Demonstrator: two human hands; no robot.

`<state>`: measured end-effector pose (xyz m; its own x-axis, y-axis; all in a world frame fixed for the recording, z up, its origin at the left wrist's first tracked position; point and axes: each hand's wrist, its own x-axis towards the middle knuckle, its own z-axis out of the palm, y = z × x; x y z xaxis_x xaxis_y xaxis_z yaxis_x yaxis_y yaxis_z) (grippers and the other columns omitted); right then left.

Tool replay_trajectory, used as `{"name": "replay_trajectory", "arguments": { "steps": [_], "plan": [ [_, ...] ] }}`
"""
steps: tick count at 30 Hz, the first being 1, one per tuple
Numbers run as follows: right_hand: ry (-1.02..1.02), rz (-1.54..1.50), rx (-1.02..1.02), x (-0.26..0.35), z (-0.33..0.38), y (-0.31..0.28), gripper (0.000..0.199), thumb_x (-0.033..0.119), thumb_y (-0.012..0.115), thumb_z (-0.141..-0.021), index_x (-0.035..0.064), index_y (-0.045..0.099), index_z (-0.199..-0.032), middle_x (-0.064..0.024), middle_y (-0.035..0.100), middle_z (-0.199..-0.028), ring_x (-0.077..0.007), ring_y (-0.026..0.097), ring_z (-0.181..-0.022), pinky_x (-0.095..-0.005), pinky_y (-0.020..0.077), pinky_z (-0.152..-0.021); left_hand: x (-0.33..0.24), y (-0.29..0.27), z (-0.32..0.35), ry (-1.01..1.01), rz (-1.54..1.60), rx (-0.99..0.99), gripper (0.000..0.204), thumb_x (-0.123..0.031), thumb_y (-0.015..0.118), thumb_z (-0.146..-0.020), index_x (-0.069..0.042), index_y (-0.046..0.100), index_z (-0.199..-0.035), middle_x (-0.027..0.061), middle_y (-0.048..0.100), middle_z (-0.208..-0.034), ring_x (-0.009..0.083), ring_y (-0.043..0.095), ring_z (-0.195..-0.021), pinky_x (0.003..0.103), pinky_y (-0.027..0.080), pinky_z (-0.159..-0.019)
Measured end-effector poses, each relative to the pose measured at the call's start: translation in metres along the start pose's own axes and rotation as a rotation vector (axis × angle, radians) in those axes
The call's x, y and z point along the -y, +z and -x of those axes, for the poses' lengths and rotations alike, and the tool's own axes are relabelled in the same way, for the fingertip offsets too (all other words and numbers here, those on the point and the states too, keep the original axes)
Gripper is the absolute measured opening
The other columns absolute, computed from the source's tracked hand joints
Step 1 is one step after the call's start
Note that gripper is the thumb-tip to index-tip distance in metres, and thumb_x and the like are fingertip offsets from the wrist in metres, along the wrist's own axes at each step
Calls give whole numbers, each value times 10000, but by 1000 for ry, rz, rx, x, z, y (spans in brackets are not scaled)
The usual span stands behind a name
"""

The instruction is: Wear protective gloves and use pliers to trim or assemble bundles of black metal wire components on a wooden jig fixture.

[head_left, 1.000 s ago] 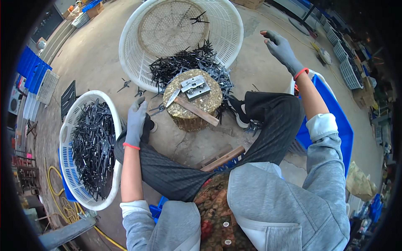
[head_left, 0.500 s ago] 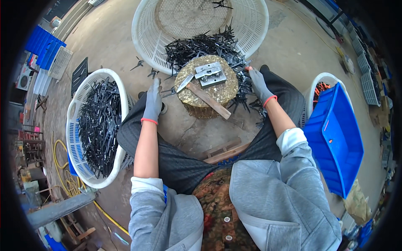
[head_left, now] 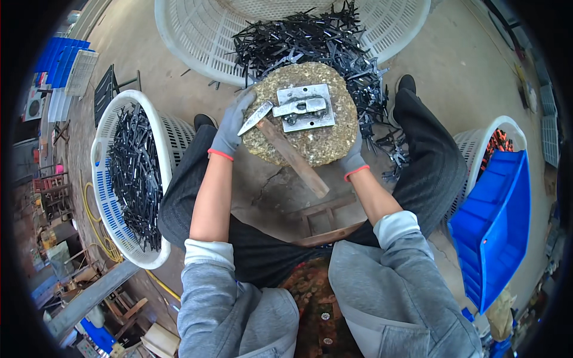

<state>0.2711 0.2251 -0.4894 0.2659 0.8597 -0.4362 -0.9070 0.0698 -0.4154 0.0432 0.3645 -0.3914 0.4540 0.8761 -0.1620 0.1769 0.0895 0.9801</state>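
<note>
Between my knees is a round, speckled tree-stump block (head_left: pixel 334 134). My left hand (head_left: pixel 231 126), in a grey glove with a red cuff, grips its left side. My right hand (head_left: pixel 354 158), gloved alike, holds the lower right side, its fingers mostly hidden under the rim. On top sits a metal jig (head_left: pixel 308 122), a flat plate with a raised clamp-like piece. Beside it a hammer (head_left: pixel 292 157) lies with its wooden handle pointing toward me and its steel head near my left hand.
A large white basket (head_left: pixel 200 45) stands beyond, with black metal parts (head_left: pixel 298 39) spilling from it. Another white basket (head_left: pixel 164 140) of black parts is at left. On the right, a blue bin (head_left: pixel 498 221) leans by a basket (head_left: pixel 471 149) holding orange-and-black pieces. A wooden frame (head_left: pixel 331 232) lies before me.
Both hands have come in from beside the block onto its sides. The block, with jig and hammer on it, now looks larger and nearer. My right leg has spread outward.
</note>
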Motion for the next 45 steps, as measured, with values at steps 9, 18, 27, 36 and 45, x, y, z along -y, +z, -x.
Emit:
{"name": "replay_trajectory", "arguments": {
  "steps": [9, 18, 27, 36, 45],
  "plan": [
    [-192, 673, -222, -42, 6, -39, 464, 345, 305, -973, 28, 411, -1294, -108, 456, -1282, -214, 431, -1175, -312, 312, -1017, 40, -64, -41, -490, 622, 101, 387, -42, 547, -883, 10, 480, -1260, 112, 520, -1248, 172, 524, -1105, 284, 430, -943],
    [302, 166, 34, 16, -42, 9, 418, 379, 432, -927, 58, 524, -1179, -107, 588, -1163, -230, 593, -1004, -378, 464, -914, 28, -30, 50, -16, 42, -84, 376, -100, 455, -928, 35, 436, -1278, 83, 474, -1289, 165, 473, -1159, 279, 374, -994],
    [315, 480, 24, 10, -103, 98, 267, 282, 456, -915, 88, 608, -1020, -73, 609, -1038, -182, 578, -925, -322, 458, -795, 27, 69, 168, 276, -875, -600, 593, 43, 532, -781, 51, 303, -1328, 257, 434, -1235, 367, 448, -1144, 381, 348, -986],
    [49, 887, 665, 10, -97, 97, 405, 397, 523, -889, 76, 629, -1112, -48, 624, -1031, -127, 518, -997, -266, 387, -894, -2, 40, 125, 118, -742, -616, 373, -138, 385, -924, 124, 451, -1181, 204, 550, -1086, 301, 527, -1013, 352, 393, -901],
    [-165, 832, 397, -5, -5, 94, 381, 99, 474, -862, 17, 489, -1234, -34, 540, -1117, -105, 469, -1016, -231, 364, -892, -3, -11, 112, -74, -199, -635, 453, -267, 387, -963, 118, 506, -1172, 190, 558, -1182, 232, 510, -1100, 310, 363, -966]
  ]
}}
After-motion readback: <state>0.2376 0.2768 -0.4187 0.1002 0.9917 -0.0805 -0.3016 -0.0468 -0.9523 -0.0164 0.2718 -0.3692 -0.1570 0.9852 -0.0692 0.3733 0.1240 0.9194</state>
